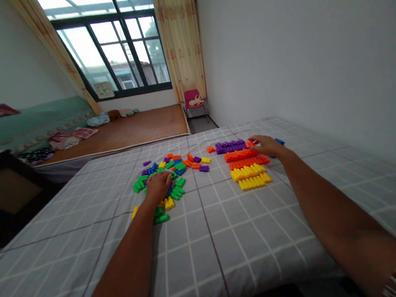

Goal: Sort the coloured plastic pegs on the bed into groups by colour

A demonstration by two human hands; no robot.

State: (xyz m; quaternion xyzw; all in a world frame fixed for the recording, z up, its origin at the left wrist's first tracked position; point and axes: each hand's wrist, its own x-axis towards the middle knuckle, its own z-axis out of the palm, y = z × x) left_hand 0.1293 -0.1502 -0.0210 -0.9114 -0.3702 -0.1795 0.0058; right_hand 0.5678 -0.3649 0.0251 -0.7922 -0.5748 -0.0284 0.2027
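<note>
Over a loose pile of small colored pieces, my left hand [159, 186] rests with bent fingers; whether it grips a piece is hidden. Green pieces [178, 189], yellow pieces [169, 203] and blue ones lie around it. My right hand [266, 145] is at the far right end of the sorted rows, its fingers curled at an orange piece [249, 143] beside the purple row [230, 146]. Nearer to me lie orange rows [249, 162] and yellow rows [254, 182], packed side by side on the checked cloth.
A grey checked cloth [190, 255] covers the surface. Blue pieces [279, 141] lie just right of my right hand, and an orange piece [211, 149] left of the purple row. A white wall [297, 56] rises on the right. A pink chair [192, 95] stands beyond.
</note>
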